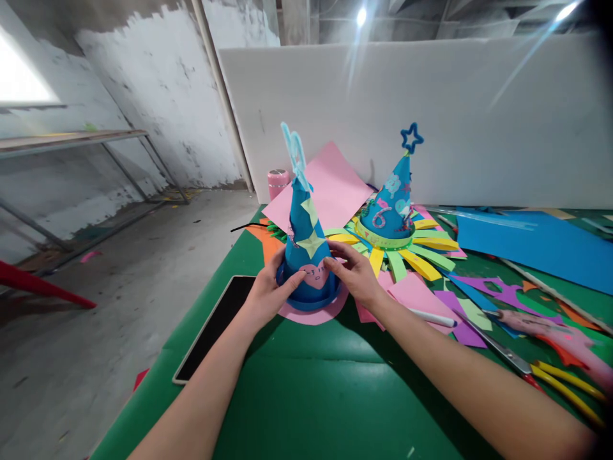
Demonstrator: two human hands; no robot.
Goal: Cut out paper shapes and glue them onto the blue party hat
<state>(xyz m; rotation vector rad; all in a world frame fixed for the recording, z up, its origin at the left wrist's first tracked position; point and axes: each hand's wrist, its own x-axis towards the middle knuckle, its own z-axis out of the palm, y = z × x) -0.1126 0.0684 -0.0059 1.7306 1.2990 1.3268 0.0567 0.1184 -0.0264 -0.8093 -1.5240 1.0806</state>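
Observation:
A blue paper cone hat (301, 220) stands upright, with pale green stars, a light blue pipe-cleaner shape on its tip and a blue brim. On its front is a pink paper heart (316, 276) with a small drawn face. My left hand (269, 291) grips the hat's left side, the thumb at the heart's edge. From the right, my right hand (357, 271) holds the hat, its thumb on the heart's other edge and its fingers partly behind the cone. Under the brim lies a pink paper piece (313, 317).
A second blue cone hat (389, 198) with yellow and green strips stands behind to the right. A dark-screened tablet (213, 332) lies left. Scissors (522, 364), a pink glue gun (550, 329), a white marker (433, 317) and paper scraps cover the right side of the green table (330, 402).

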